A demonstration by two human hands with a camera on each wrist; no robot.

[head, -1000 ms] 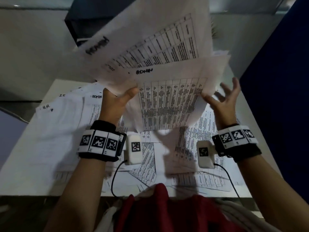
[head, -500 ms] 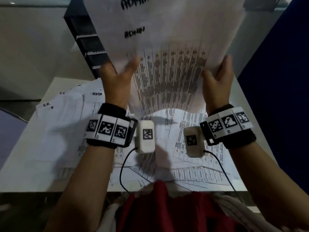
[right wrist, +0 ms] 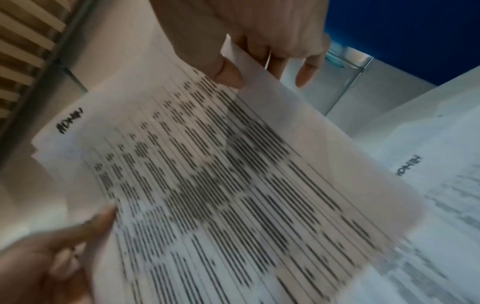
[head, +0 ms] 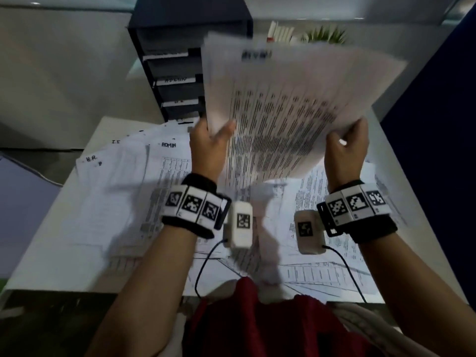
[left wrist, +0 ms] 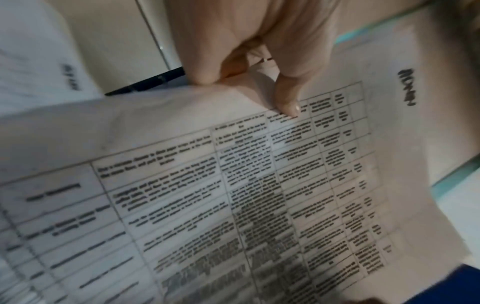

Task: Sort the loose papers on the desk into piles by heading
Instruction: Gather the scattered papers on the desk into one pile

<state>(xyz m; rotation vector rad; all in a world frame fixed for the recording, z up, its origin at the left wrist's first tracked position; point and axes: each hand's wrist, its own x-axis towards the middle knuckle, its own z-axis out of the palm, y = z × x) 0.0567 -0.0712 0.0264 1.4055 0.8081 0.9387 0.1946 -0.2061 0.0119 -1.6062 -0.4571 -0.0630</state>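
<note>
Thin matt paper sheets (head: 296, 99), dark matt tray rack (head: 177, 47), smooth white desk (head: 33, 266).

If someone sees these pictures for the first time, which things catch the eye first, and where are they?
First, the bundle of printed sheets held up in the middle, above the desk, gripped at its lower corners by the left hand and the right hand. Below it, loose papers cover the desk, some headed ADMIN or H.R. Behind stands a black drawer unit.
</note>
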